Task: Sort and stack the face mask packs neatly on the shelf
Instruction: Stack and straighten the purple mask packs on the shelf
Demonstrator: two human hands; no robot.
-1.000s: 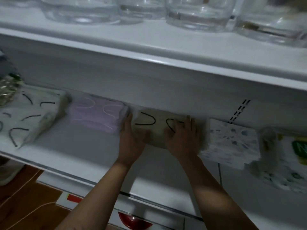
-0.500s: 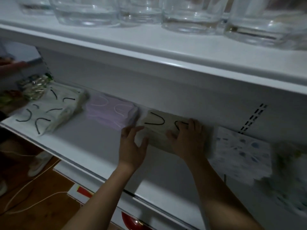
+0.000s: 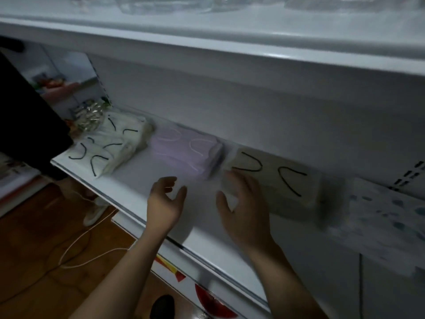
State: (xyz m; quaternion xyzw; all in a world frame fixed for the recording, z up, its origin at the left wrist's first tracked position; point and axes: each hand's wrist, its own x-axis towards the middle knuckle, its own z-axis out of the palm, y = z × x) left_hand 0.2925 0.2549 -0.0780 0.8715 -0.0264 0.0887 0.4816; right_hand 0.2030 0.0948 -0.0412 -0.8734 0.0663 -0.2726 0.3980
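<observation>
The beige pack (image 3: 282, 180) is touched by the spread right hand (image 3: 246, 208), the left hand (image 3: 164, 203) is held wide and empty, and the purple pack (image 3: 184, 153) likely needs lining up next.

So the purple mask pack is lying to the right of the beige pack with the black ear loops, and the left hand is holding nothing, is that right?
Not quite. The head view shows the purple mask pack lying to the left of the beige pack with the black ear loops, not the right. The left hand is indeed holding nothing.
</observation>
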